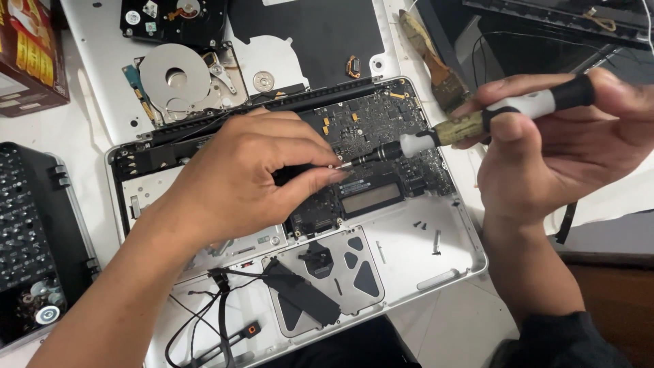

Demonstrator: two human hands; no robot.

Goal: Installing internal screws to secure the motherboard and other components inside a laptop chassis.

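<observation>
Right hand (545, 146) closed round screwdriver (477, 123), left hand (252, 177) pinching its tip over logic board (381, 129); best keep shaft square, pressure light.

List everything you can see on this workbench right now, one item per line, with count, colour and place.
Opened laptop base: one, silver, centre, inside facing up.
Circuit board: one, dark, upper half of the laptop base.
Trackpad underside: one, grey with black patches, lower middle of the base.
Loose screws: a few, dark, on the base right of the trackpad.
Opened hard drive: one, shiny platter showing, top left.
Brush: one, wooden handle, top right of the base.
Bit case: one, black, left edge.
Cardboard box: one, red-brown, top left corner.
Screwdriver: one, black and white handle, tip over the board.
Left hand: pinching at the screwdriver tip.
Right hand: gripping the screwdriver handle.
</observation>
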